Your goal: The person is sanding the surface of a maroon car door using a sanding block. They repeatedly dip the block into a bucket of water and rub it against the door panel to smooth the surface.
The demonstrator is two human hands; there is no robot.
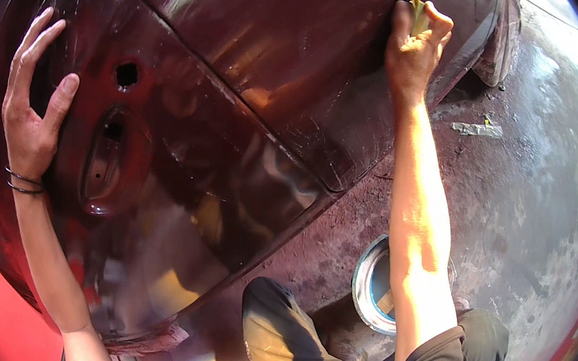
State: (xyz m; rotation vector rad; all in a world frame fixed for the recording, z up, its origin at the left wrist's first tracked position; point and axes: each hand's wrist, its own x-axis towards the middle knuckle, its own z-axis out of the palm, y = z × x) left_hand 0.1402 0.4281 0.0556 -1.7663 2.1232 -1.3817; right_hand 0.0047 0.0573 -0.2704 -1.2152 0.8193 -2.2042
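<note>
Our left hand point(30, 127) is open over the maroon bodywork point(192, 147) at left, our right hand point(414, 55) grips the yellowish pad point(420, 18) at its far right; we'd best keep it flat, pressure even.

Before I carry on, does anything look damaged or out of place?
Two things. Right of the left hand, the dark red car panel has an open hole above its handle recess, as if a part were missing. A pale, crumpled-looking strip lies on the floor, perhaps a stray scrap.
</note>
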